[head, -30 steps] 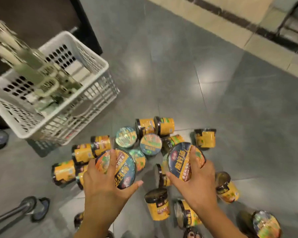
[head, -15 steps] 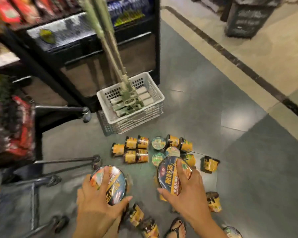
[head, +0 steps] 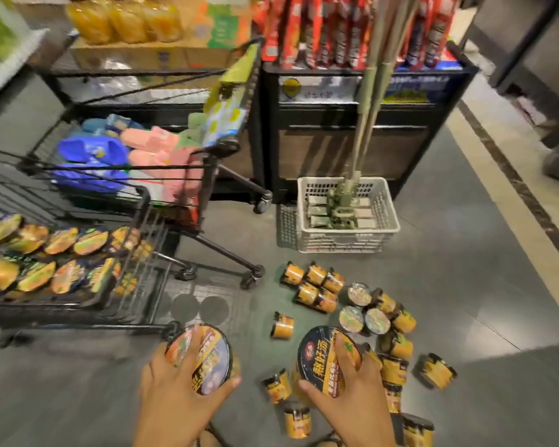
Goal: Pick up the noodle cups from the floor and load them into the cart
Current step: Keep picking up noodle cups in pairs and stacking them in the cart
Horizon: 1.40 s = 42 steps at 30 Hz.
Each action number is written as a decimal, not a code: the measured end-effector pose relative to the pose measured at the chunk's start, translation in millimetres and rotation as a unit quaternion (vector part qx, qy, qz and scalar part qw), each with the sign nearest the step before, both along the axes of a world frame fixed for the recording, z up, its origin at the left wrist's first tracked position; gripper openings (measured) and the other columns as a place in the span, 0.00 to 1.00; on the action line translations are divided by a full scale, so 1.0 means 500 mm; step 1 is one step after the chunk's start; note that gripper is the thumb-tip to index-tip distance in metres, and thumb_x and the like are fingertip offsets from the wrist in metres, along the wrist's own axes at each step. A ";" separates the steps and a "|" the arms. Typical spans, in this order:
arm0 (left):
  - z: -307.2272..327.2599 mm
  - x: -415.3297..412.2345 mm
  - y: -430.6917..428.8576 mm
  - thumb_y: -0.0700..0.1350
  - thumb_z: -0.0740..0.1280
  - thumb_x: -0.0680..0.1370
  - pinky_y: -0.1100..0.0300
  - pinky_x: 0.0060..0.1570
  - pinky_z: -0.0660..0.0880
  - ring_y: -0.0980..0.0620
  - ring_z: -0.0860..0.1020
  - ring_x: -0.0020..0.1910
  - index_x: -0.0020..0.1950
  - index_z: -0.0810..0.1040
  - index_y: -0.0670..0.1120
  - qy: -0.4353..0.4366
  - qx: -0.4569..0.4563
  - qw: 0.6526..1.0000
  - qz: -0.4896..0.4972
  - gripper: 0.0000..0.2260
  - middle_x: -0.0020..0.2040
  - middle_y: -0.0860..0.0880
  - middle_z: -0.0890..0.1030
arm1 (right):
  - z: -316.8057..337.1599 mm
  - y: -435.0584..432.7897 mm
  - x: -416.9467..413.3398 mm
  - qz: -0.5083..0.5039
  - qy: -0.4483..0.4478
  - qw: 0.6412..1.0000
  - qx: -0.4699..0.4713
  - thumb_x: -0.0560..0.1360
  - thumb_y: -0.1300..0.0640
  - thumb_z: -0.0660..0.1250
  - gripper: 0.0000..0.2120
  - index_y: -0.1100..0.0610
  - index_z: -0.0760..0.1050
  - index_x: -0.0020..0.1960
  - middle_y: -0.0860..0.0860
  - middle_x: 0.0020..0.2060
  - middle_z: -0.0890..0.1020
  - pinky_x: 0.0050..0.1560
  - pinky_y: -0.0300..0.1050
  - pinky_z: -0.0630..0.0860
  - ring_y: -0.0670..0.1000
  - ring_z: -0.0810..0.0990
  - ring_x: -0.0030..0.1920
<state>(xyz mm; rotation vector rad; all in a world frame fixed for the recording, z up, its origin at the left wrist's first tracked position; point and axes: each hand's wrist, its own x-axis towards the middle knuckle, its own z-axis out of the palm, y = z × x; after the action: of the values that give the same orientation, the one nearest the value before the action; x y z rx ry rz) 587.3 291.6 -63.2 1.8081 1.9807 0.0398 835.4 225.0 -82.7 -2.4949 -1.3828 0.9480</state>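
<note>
My left hand grips a noodle cup by its dark printed lid, held above the floor near the bottom centre. In my right hand is a second noodle cup, its lid facing up. Several yellow-and-black noodle cups lie scattered on the grey floor to the right, some upright, some on their sides. The black wire cart stands at the left, with several noodle cups lined up in rows inside its basket.
A second black cart holds blue and pink slippers behind the first. A white plastic crate with a green mop stands by a dark shelf unit. Stocked shelves fill the back. Open grey floor lies to the right.
The view has risen and swung left, from the floor pile to the carts and shelves. Both hands have lifted their cups away from the pile and keep hold of them.
</note>
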 end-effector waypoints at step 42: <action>-0.089 -0.873 0.727 0.81 0.58 0.59 0.46 0.72 0.57 0.38 0.54 0.75 0.78 0.46 0.60 -0.054 -0.028 0.872 0.485 0.53 0.77 0.39 0.52 | -0.128 1.201 -1.082 0.500 0.062 0.862 0.060 0.57 0.21 0.59 0.55 0.46 0.54 0.78 0.50 0.51 0.60 0.63 0.45 0.65 0.57 0.67 0.59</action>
<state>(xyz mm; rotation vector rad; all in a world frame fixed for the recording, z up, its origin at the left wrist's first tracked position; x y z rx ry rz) 150.8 655.2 -107.9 0.5903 2.5440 0.3780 294.3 825.6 -146.8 -1.4657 -2.6242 1.0459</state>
